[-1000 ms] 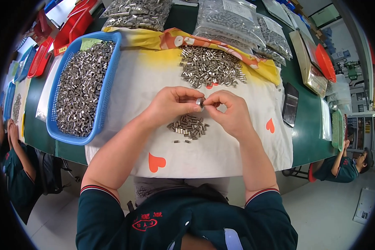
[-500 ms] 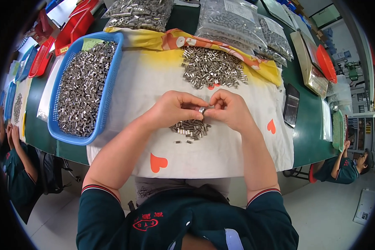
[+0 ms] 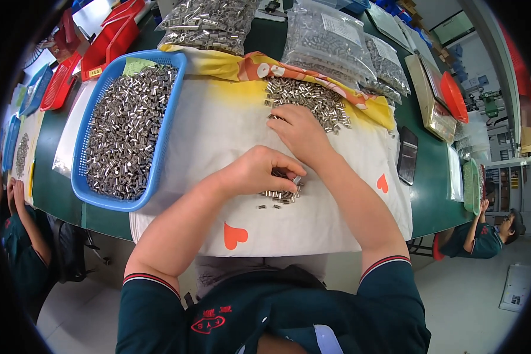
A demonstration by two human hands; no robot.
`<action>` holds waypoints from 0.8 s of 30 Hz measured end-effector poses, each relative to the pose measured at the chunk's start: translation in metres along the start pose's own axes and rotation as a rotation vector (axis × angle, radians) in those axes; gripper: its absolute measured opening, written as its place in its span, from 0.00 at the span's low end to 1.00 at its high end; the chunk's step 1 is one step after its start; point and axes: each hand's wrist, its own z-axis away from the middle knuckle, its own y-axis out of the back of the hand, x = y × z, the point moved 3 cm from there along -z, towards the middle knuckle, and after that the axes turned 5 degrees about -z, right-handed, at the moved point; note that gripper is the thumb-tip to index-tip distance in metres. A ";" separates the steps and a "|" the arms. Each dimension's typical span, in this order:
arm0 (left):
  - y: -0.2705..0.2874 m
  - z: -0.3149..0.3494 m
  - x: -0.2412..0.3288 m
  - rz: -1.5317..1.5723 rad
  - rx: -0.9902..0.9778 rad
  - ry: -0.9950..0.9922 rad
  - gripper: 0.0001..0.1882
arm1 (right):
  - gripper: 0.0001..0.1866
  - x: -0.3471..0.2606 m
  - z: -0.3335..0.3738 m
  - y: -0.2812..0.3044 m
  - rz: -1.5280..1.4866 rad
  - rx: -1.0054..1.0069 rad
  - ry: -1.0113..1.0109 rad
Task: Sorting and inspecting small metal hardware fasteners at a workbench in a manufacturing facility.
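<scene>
My left hand [image 3: 259, 171] is closed, thumb and forefinger pinching a small shiny metal cylinder [image 3: 297, 179]. Beneath it lies a small pile of metal cylinders [image 3: 284, 197], partly hidden by the hand, with a few loose ones at its near edge. Farther off, my right hand [image 3: 301, 134] reaches to the near left edge of a larger pile of the same cylinders [image 3: 312, 97]. Its fingers are curled together, and whatever is between the fingertips is too small to make out. Both piles rest on a white cloth [image 3: 206, 124] with red hearts.
A blue basket [image 3: 180, 88] full of metal cylinders stands at left. Bags of metal parts [image 3: 209, 26] and clear bags [image 3: 327, 41] lie behind the cloth's folded yellow edge [image 3: 218, 62]. A phone [image 3: 407, 154] lies at right. Other people sit at both sides.
My hands have parted. The right moved away and left to the large pile's edge; the left moved slightly nearer, keeping a metal piece in its pinch. The whole view has shifted a little.
</scene>
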 end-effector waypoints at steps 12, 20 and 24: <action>0.003 -0.003 -0.005 0.218 0.005 0.136 0.15 | 0.04 0.021 0.024 0.041 -0.007 0.286 -0.389; 0.010 -0.008 -0.012 0.598 0.178 0.135 0.17 | 0.05 -0.011 0.047 0.047 -0.953 0.254 -0.876; 0.013 -0.006 -0.012 0.630 0.259 0.141 0.17 | 0.05 -0.027 0.041 0.042 -0.881 0.162 -0.726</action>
